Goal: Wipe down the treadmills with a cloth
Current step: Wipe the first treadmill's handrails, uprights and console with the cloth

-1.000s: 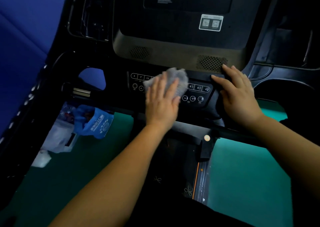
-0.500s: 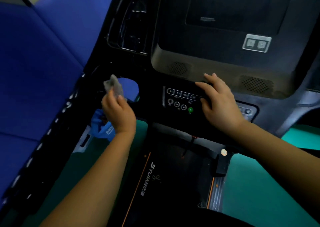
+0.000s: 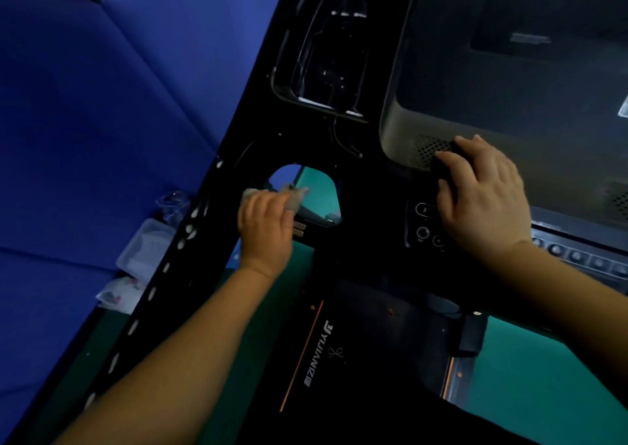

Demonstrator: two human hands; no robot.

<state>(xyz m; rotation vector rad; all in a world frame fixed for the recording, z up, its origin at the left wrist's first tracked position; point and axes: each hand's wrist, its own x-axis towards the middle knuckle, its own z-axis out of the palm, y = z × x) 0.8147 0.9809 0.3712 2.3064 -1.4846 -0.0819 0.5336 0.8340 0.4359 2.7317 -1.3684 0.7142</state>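
Mostly hidden: cloth (image 3: 296,196) (blurred) gripped by left hand (image 3: 265,232) | right hand (image 3: 484,203) flat on console (image 3: 574,159), partly covering buttons (image 3: 423,232)

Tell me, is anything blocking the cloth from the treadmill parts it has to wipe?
Nothing visible does. The left hand grips the cloth right at the black frame beside the button panel. Only the right hand, resting on that panel, covers some of it.

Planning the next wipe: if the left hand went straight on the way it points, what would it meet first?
Likely the black frame at the far rim of the cutout: the left hand, gripping the cloth, points up-right across that opening. Depth is unclear; it could dip into the hole instead.
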